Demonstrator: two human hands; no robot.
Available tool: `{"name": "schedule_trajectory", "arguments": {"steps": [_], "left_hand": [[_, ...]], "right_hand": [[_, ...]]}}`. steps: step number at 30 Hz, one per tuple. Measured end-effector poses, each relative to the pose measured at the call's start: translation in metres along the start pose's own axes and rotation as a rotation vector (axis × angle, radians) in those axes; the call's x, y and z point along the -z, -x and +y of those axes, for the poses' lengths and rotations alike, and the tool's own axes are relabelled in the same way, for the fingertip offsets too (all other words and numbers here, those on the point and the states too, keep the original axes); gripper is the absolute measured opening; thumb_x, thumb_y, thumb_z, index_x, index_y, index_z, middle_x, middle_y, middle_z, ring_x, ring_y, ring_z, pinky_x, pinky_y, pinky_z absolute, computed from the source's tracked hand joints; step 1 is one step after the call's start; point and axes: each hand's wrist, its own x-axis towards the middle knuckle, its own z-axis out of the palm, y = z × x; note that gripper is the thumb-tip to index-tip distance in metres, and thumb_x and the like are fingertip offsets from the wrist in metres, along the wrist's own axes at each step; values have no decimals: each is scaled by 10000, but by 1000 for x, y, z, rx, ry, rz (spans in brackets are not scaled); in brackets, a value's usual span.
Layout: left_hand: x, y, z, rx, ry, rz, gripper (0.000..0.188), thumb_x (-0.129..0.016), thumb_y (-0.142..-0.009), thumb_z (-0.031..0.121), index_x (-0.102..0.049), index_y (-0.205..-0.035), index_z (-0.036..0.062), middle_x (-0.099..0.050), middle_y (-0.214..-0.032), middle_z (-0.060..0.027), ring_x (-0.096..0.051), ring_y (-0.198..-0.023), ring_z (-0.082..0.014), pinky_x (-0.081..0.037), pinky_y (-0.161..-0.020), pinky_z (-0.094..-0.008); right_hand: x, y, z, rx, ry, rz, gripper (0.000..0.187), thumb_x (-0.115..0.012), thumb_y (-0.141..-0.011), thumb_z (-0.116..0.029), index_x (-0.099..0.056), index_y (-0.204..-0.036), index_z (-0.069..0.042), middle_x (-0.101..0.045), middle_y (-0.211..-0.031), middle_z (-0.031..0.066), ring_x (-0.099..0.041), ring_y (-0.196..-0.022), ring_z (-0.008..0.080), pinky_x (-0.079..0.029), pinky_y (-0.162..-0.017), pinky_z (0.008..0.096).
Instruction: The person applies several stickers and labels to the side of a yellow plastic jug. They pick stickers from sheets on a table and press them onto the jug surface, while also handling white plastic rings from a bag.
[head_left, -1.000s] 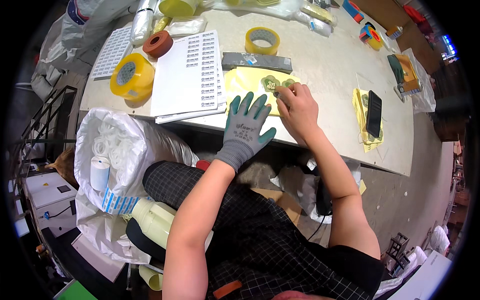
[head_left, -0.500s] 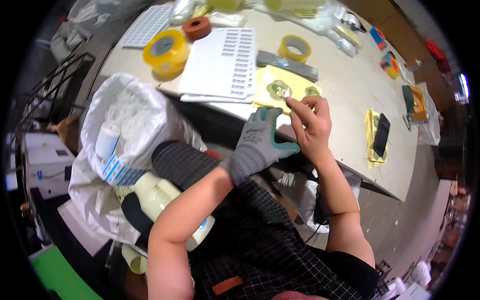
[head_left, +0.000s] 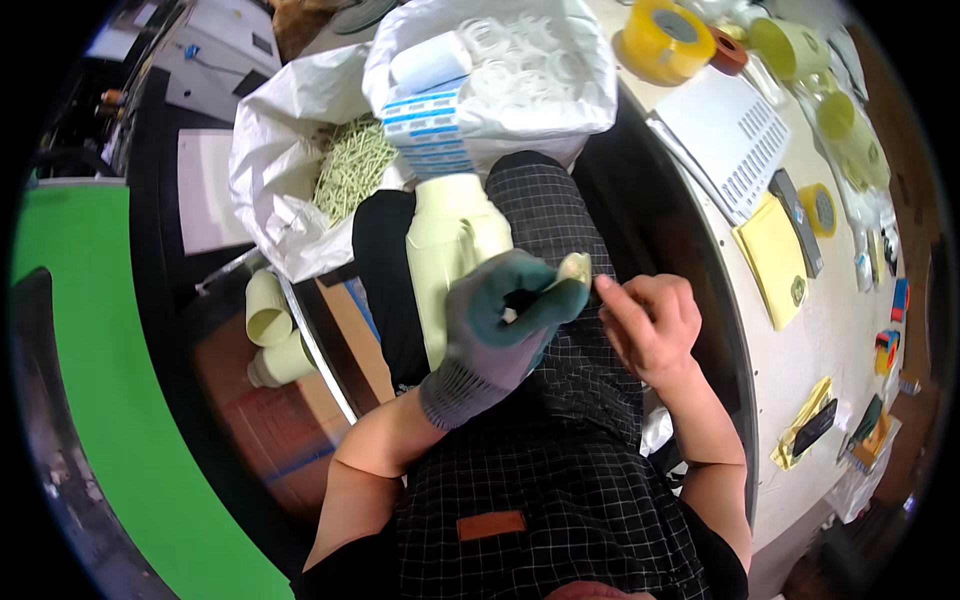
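My left hand [head_left: 505, 310], in a grey and teal glove, is closed with a small pale curled label [head_left: 575, 268] at its fingertips. It is above a pale yellow-green bottle [head_left: 440, 240] that lies on my lap, its neck pointing away from me. Close to the label on its right is my bare right hand [head_left: 655, 325], its index finger stretched out and the other fingers partly curled. Nothing shows in it. On the table to the right, a yellow backing sheet [head_left: 768, 255] bears one round greenish label [head_left: 798, 290].
A white bag [head_left: 590, 60] of clear plastic rings stands ahead, beside another white bag [head_left: 265, 200] holding pale strands. Two more bottles [head_left: 268, 308] lie in a box at left. Tape rolls [head_left: 665, 40], printed sheets [head_left: 715, 140] and a phone [head_left: 815, 428] are on the table.
My view has turned left, from the table to my lap. Both hands have left the yellow sheet, the larger label there is gone, and my left hand now pinches a label over the bottle.
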Motion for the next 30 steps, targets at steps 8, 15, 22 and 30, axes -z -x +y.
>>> {"name": "schedule_trajectory", "arguments": {"steps": [8, 15, 22, 30], "left_hand": [[49, 21, 1, 469, 422, 155, 133, -812, -914, 59, -717, -999, 18, -716, -881, -43, -673, -747, -96, -531, -649, -250], [112, 20, -32, 191, 484, 422, 304, -625, -1065, 220, -657, -1225, -36, -724, -1020, -81, -644, -765, -87, -529, -664, -214], [132, 52, -61, 391, 495, 434, 186, -650, -1047, 178, -689, -1076, -1, -716, -933, -77, -630, -671, -120, -488, -567, -234], [101, 62, -64, 804, 476, 269, 126, -776, -962, 153, -711, -976, 46, -705, -794, -53, -599, -573, -110, -463, -526, -235]], "right_hand": [[-35, -15, -40, -406, -585, 19, 401, -751, -915, -103, -671, -1298, -14, -596, -1060, 122, -586, -888, 229, -484, -727, 318], [-75, -52, -91, -522, -479, -167, 884, -990, -619, -266, -540, -1356, -77, -554, -1100, 131, -623, -986, 309, -554, -810, 420], [-91, -48, -61, -532, -575, -76, 597, -788, -729, -63, -572, -1286, -53, -621, -1076, 111, -674, -949, 237, -576, -846, 358], [-96, 7, -20, -932, -912, -57, 348, -612, -958, 13, -587, -1305, -6, -651, -1119, 44, -601, -987, 106, -498, -903, 267]]}}
